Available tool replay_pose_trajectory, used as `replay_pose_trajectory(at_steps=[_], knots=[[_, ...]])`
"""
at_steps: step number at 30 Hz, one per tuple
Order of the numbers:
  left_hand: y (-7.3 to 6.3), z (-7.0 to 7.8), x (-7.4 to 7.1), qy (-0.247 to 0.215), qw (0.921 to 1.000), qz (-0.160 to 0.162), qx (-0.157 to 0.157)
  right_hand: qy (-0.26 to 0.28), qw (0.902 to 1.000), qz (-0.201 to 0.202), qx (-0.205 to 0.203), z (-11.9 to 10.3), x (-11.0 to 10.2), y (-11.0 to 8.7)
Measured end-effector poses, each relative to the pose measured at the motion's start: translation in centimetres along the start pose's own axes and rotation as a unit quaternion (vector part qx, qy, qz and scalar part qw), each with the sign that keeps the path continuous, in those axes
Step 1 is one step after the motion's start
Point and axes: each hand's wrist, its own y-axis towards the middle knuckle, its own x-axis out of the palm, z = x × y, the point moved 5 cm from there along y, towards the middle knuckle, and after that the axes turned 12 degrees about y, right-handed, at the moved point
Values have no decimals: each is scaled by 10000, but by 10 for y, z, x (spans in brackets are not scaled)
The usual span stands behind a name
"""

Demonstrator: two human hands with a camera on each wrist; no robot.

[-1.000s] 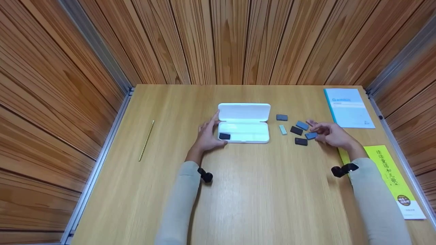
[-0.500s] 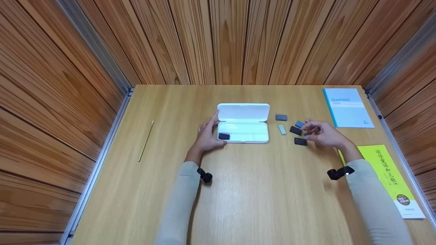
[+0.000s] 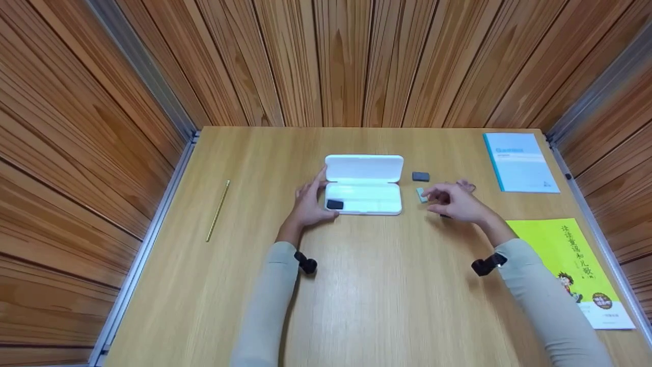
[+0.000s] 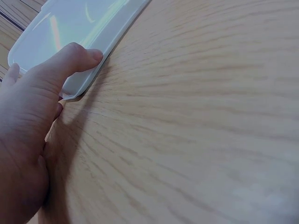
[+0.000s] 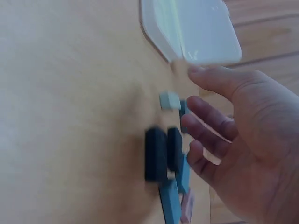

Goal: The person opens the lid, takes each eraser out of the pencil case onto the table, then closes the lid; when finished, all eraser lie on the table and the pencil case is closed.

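Note:
A white pencil case stands with its lid raised, a black eraser lying inside at its left end. My left hand grips the case's left end, thumb over the near rim and fingers along the far side. My right hand hovers over a group of erasers, fingers loosely bent, nothing seen in its grasp. Closest to its fingertips is a light green eraser. Beneath the hand, the right wrist view shows black erasers, blue erasers and a pink eraser.
A dark grey eraser lies right of the raised lid. A gold pencil rests on the table's left. On the right are a light blue notebook and a yellow-green book. Wood-panelled walls enclose the table.
My right hand has moved left from the blue erasers towards the light green one, now covering most of the group. The left hand and the pencil case have stayed in place.

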Motion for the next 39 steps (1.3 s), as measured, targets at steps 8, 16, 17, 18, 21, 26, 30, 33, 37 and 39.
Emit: replay_pose_trajectory(at_steps=[8, 16, 17, 18, 21, 26, 30, 33, 37, 39], knots=[[-1, -1, -2, -133, 9999, -79, 50, 129, 9999, 33, -107, -15, 28, 15], [-3, -3, -5, -231, 9997, -89, 42, 377, 9990, 120, -205, -32, 59, 28], [-2, -3, -5, -229, 9997, -78, 49, 428, 9988, 111, -232, -34, 63, 30], [-2, -3, -6, -229, 9997, -67, 57, 482, 9984, 112, -274, -36, 68, 32], [-2, -2, -6, -243, 9997, -67, 73, 573, 9975, 117, -399, -42, 80, 38], [-3, -3, -5, -294, 9994, -156, -14, 668, 9966, 93, -471, -52, 98, 48], [-4, -4, -5, -295, 9992, -258, -114, 649, 9968, 3, -461, -57, 114, 57], [-3, -4, -6, -295, 9989, -320, -170, 623, 9973, -81, -381, -59, 124, 62], [-2, -2, -6, -272, 9989, -338, -189, 596, 9976, -114, -336, -64, 137, 70], [-2, -1, -5, -277, 9989, -339, -194, 590, 9977, -115, -324, -66, 142, 72]])
